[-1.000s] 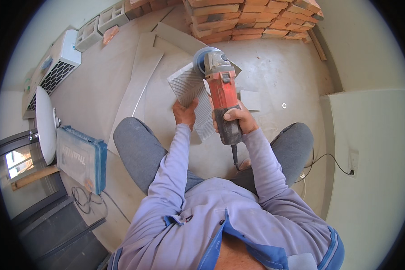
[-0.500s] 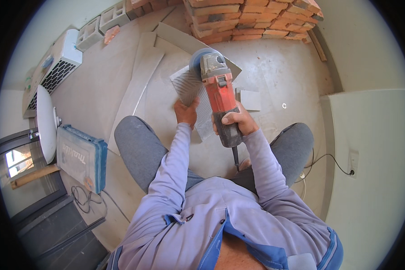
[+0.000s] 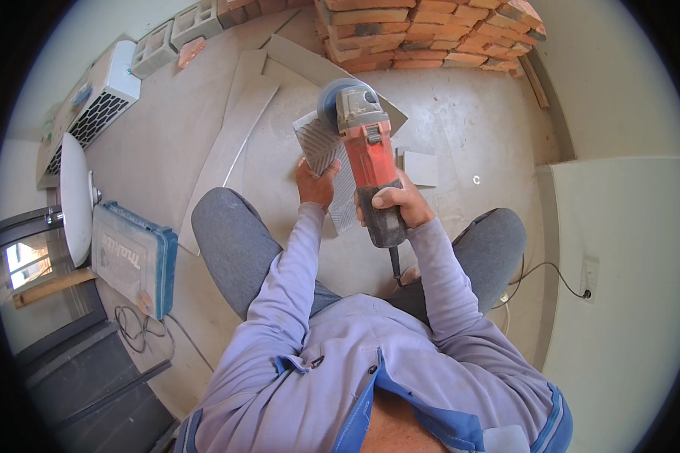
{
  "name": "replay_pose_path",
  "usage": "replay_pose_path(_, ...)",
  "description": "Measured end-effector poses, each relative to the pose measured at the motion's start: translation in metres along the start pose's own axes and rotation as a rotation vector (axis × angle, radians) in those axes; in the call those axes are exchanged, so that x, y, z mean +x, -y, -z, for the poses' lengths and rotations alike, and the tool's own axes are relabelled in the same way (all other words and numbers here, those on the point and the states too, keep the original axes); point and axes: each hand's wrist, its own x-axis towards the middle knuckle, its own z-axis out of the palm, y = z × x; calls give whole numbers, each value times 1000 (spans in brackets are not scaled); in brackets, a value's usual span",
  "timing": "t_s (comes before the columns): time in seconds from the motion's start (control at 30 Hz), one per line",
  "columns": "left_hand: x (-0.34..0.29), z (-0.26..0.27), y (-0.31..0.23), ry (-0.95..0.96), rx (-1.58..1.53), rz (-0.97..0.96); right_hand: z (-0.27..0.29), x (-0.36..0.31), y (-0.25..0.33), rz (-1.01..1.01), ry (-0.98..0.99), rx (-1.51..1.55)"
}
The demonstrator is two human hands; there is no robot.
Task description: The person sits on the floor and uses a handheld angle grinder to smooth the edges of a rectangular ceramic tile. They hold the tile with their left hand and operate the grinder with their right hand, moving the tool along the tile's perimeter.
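Note:
My right hand is wrapped round the black handle of a red and grey angle grinder, whose cord runs down between my legs. The grinder's round disc, blurred at its edge, is at the upper end of a grey tile with a ridged back; whether it touches cannot be told. My left hand grips the tile by its left edge, thumb on the ridged face. Part of the tile is hidden behind the grinder. Beyond it, a long grey tile strip lies on the floor.
Stacked red bricks stand at the far side. Right of the grinder lies a small grey tile piece. A blue-edged tool case is at my left, near a loose cable. Another cable reaches the right wall's socket.
My left hand and the tile have shifted slightly right and away from me, closer under the grinder. The grinder and right hand have barely moved.

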Motion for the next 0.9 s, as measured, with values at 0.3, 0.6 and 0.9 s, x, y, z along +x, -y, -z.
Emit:
replay_pose_path(0.3,2,-1,5,-6,-23,-23,-9,-1,4,-11,46,-57)
replay_pose_path(0.6,9,-1,13,17,40,-119,-12,2,6,-24,93,-64)
replay_pose_path(0.9,12,0,19,19,91,-151,-15,3,3,-26,93,-98)
